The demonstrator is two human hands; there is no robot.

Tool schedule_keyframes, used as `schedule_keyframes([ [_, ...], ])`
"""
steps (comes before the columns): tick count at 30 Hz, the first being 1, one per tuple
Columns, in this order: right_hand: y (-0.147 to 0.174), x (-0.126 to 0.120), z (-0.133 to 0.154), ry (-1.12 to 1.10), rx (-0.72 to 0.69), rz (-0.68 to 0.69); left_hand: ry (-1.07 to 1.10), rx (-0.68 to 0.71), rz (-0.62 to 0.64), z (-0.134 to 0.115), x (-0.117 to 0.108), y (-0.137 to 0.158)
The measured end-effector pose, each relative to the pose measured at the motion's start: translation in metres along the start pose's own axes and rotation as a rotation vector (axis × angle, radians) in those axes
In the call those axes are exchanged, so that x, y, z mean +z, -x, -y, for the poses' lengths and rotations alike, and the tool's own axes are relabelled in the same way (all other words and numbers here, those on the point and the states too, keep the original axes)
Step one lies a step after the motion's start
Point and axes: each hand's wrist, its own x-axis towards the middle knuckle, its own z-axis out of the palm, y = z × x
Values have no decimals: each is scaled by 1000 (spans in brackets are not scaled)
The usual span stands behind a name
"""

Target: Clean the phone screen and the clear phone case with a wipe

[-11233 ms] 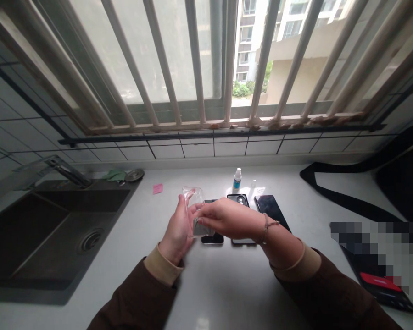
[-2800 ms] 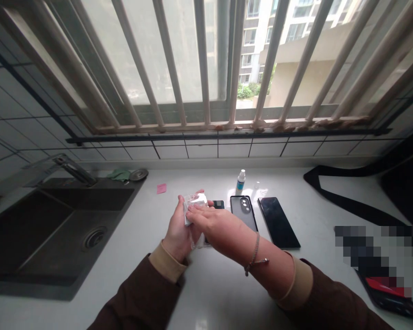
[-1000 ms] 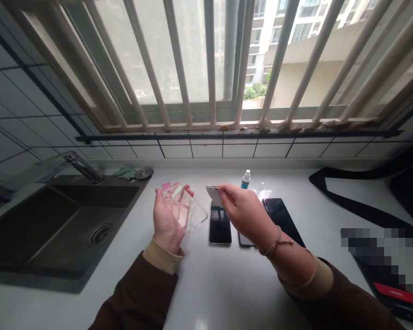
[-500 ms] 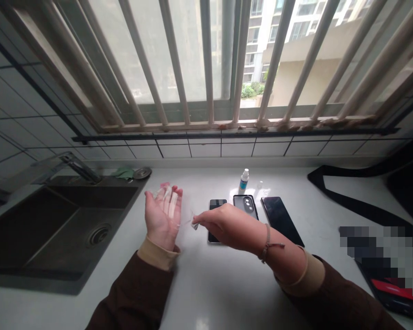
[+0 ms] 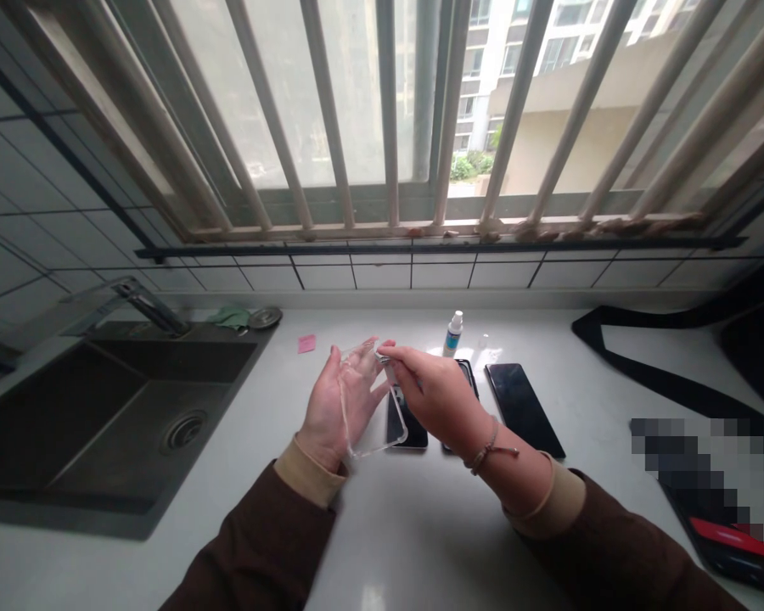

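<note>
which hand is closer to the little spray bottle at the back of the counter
Right. The right hand sits just in front of the spray bottle and slightly to its left, pinching at the top of the clear phone case. The left hand holds that case from behind, farther left of the bottle.

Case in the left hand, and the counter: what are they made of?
Case: looks like clear soft plastic, maybe TPU. The left hand shows through it, and its rim catches glossy highlights. How stiff it is cannot be told. The right hand pinches something small at its top edge.
Counter: white, smooth, semi-gloss, with soft window reflections. Likely stone or solid surface, but that is uncertain.
</note>
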Motion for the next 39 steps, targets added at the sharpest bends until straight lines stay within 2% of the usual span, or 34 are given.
schedule_keyframes([
  [4,1,7,0,-149,120,17,13,23,-72,1,-2,-2],
  [7,1,4,4,-232,175,102,13,65,-186,-7,-7,-6],
  [10,2,4,10,-306,194,193,2,215,-319,-21,-15,-10],
  [14,7,14,10,-340,261,193,31,443,-343,-33,-19,-13],
  [18,15,33,4,-489,430,150,-33,689,-347,-27,-12,-12],
  [22,23,48,4,-647,511,127,-128,834,-384,-17,-9,-10],
  [25,26,52,9,-667,489,93,-179,847,-422,-17,-13,-12],
  [28,27,48,20,-643,462,70,-195,782,-503,-23,-20,-17],
  [31,31,38,41,-613,374,79,-288,689,-628,-28,-27,-24],
  [33,37,28,60,-592,271,114,-429,582,-667,-28,-33,-27],
  [35,46,20,79,-572,153,169,-600,480,-628,-25,-38,-29],
  [39,61,16,100,-495,-177,318,-812,429,-520,-17,-42,-27],
])
